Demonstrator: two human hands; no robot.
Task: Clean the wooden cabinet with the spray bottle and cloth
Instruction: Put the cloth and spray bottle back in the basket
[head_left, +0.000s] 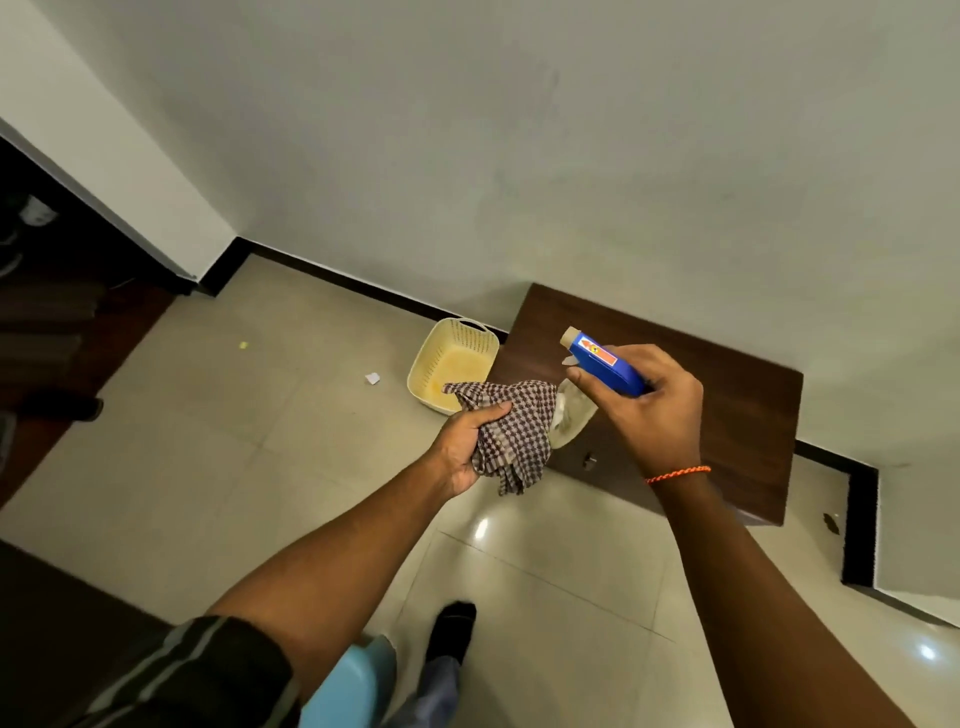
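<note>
A low dark wooden cabinet (727, 395) stands against the wall, right of centre. My right hand (649, 405) grips the blue head of a spray bottle (605, 361) above the cabinet's top, index finger at the trigger, nozzle aimed left. The bottle's pale body (571, 421) hangs below my hand. My left hand (467, 441) holds a bunched brown-and-white checked cloth (514, 431) just left of the bottle, over the cabinet's front left corner.
A cream perforated plastic basket (452, 364) sits on the tiled floor left of the cabinet. Small scraps (372, 378) lie on the tiles. My foot in a dark sock (452, 629) and a light blue object (353, 686) are below.
</note>
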